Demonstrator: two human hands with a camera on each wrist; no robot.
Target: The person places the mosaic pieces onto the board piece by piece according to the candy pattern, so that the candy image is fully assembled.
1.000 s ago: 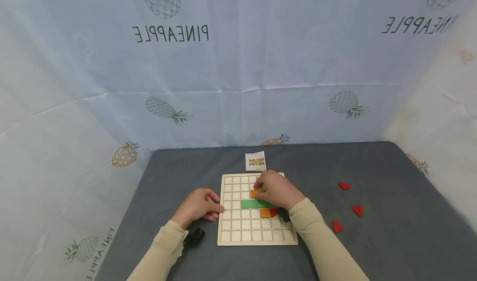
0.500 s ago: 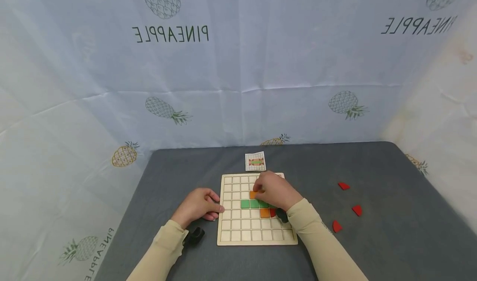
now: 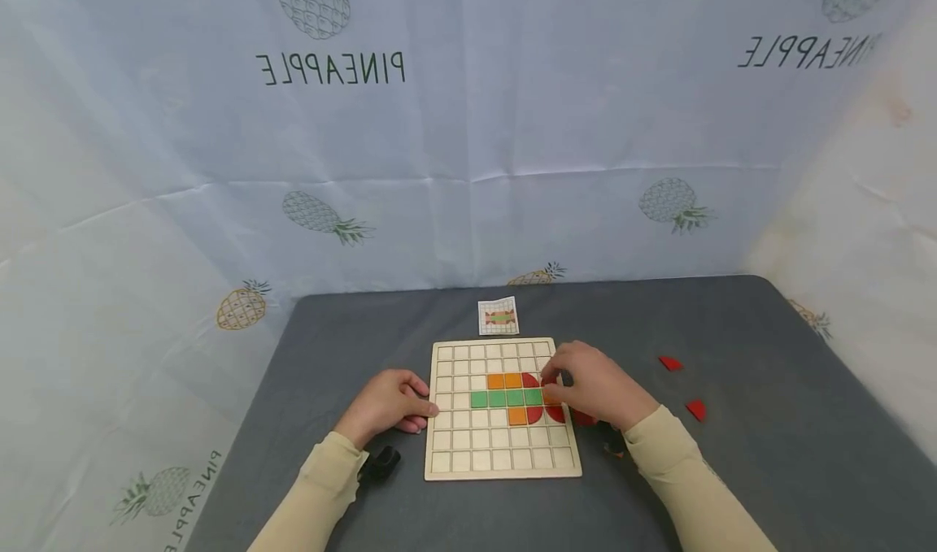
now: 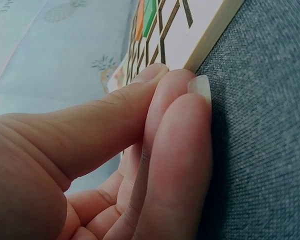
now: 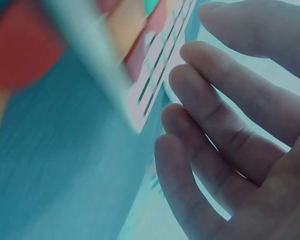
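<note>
A square wooden grid board (image 3: 468, 461) lies on the grey table. On it sit a row of green square tiles (image 3: 498, 399), orange square tiles (image 3: 504, 381) above and an orange tile (image 3: 517, 416) below, plus red curved pieces (image 3: 529, 380). My left hand (image 3: 385, 404) pinches the board's left edge, thumb on top, as the left wrist view (image 4: 140, 140) confirms. My right hand (image 3: 600, 383) hovers over the board's right edge, its fingers loosely bent and apart. In the right wrist view nothing shows between those fingers. The hand partly hides the pieces at that edge.
A small pattern card (image 3: 498, 325) lies behind the board. Loose red pieces (image 3: 669, 363) rest on the right of the table, and another red piece (image 3: 583, 419) shows beneath my right hand. A patterned cloth (image 3: 439, 235) hangs behind the table.
My right hand has moved right, from an orange tile at mid-board to the right edge, uncovering two orange tiles and red pieces. The left hand stays at the board's left edge.
</note>
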